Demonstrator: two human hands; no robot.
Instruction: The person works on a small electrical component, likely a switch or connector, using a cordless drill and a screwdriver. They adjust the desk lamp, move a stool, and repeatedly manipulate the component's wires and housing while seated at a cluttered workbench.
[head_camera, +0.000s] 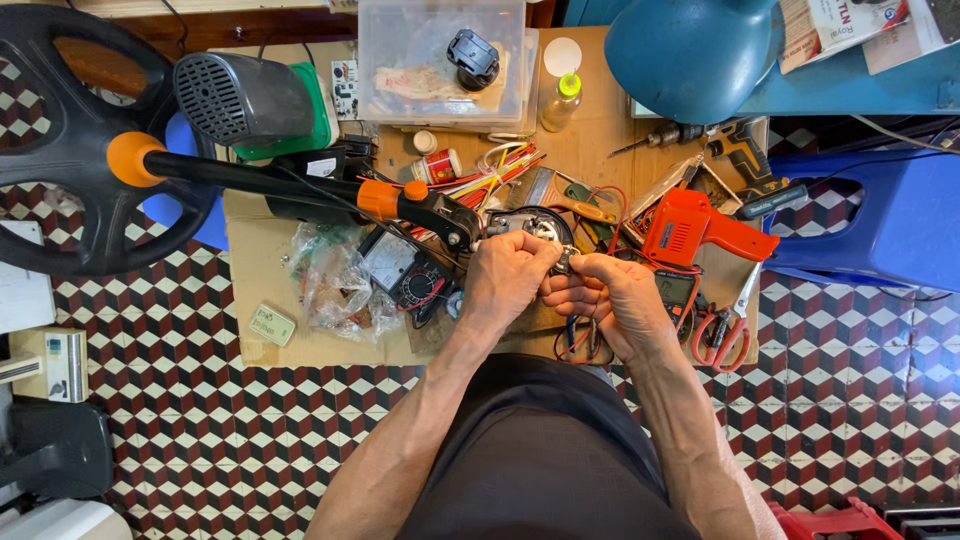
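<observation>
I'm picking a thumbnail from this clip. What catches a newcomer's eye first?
The two hands, left hand and right hand, meet at centre over a small metal part. Just right of them lies a bright orange glue gun. At the far left stands a black fan guard.

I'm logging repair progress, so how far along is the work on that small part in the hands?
Done: tools are laid out, including the orange soldering gun and a black multimeter. In hand: left hand and right hand together pinch a small dark metal part. Left: the round grey motor lies exposed amid loose wires.
</observation>
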